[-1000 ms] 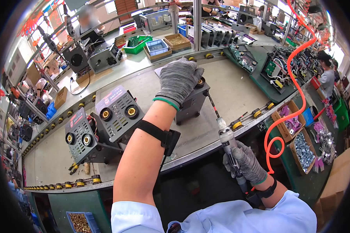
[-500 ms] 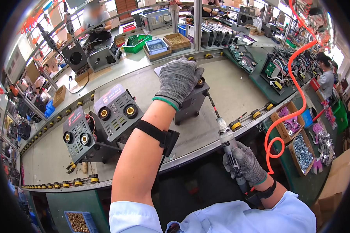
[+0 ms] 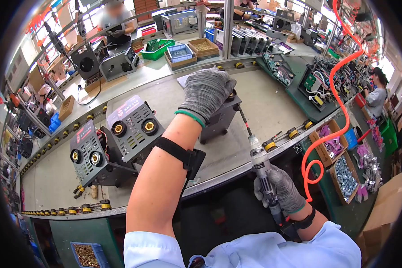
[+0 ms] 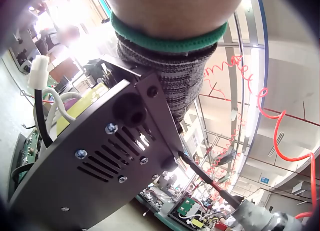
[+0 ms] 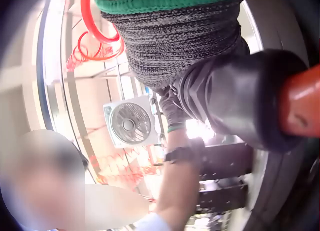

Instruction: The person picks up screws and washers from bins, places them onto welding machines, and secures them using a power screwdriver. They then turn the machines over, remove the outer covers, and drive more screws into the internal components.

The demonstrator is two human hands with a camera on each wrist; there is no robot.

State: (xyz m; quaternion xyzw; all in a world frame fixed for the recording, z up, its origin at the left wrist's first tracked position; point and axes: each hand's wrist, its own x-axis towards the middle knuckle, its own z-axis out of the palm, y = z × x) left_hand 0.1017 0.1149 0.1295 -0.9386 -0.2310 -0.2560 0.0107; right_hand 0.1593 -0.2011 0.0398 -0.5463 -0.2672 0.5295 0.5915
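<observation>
My gloved left hand (image 3: 205,94) holds the top of a dark grey metal machine housing (image 3: 221,119), fingers curled over its upper end. The left wrist view shows the housing's slotted, screw-studded panel (image 4: 100,176) close up, while the fingers are hidden behind it. My gloved right hand (image 3: 283,190) grips a power screwdriver (image 3: 261,163) around its body. Its long dark bit (image 4: 200,173) reaches the housing's edge, tip right at the corner. In the right wrist view the dark handle end (image 5: 235,96) of the screwdriver fills the right side.
Two similar housings (image 3: 134,129) with brass-centred round sockets stand to the left on the conveyor (image 3: 272,91). Rollers line both rails. An orange hose (image 3: 339,98) loops down at the right, beside boxes of small metal parts (image 3: 345,176). Other people (image 3: 377,96) work farther off.
The head view has shifted slightly, so the housings on the left appear a little farther left. Both hands, the screwdriver and the held housing keep their positions. A far person leans in at the back left.
</observation>
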